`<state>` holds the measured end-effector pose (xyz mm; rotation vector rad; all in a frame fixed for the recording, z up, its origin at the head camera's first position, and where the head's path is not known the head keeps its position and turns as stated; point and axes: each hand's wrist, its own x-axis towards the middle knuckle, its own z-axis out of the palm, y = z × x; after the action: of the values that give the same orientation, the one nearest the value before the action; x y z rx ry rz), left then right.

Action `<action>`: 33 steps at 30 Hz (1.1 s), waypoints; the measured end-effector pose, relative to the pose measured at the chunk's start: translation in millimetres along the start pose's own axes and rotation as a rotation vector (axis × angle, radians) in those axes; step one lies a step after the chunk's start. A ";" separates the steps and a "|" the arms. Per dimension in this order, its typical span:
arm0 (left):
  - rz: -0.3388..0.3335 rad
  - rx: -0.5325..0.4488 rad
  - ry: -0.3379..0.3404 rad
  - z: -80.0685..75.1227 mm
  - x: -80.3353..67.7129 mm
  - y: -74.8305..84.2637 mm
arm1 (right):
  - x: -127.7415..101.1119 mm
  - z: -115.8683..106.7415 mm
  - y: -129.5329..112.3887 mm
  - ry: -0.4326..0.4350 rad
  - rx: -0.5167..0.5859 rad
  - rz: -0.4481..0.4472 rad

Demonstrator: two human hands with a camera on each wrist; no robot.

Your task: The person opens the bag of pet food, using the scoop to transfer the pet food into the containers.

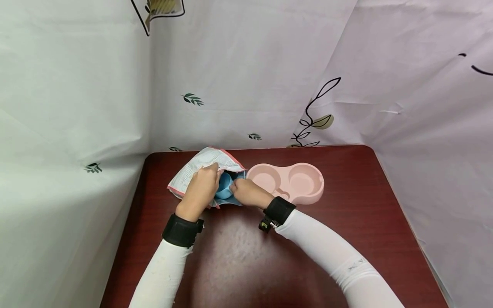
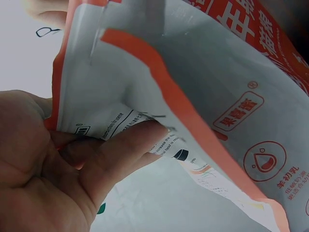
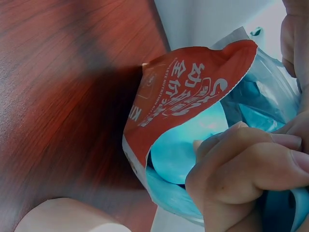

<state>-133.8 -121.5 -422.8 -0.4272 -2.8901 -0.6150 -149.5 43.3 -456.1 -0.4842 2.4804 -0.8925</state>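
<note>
A red-and-white printed food bag lies at the back left of the table, its mouth turned toward the right hand. My left hand pinches the bag's upper edge between thumb and fingers; the left wrist view shows the thumb pressed on the printed panel. Inside the mouth is a light-blue scoop, its round cup partly covered by the bag's red flap. My right hand grips the scoop by its handle with curled fingers. The bag hides whatever the cup contains.
Just right of the bag stands a pink double bowl with two round hollows, close beside the right forearm. The dark red table has its back edge near a white patterned cloth, which also hangs along both sides.
</note>
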 end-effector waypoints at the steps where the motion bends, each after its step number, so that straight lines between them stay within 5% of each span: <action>1: -0.002 -0.001 -0.001 -0.1 0.2 0.1 | 0.3 0.0 -0.7 0.001 0.005 0.002; 33: -0.010 -0.019 -0.001 -5.4 5.0 -8.7 | -2.4 5.6 12.4 -0.006 0.206 -0.023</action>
<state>-140.7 -130.2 -420.1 -0.4159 -2.8911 -0.6445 -146.6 50.7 -467.5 -0.4439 2.3486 -1.1393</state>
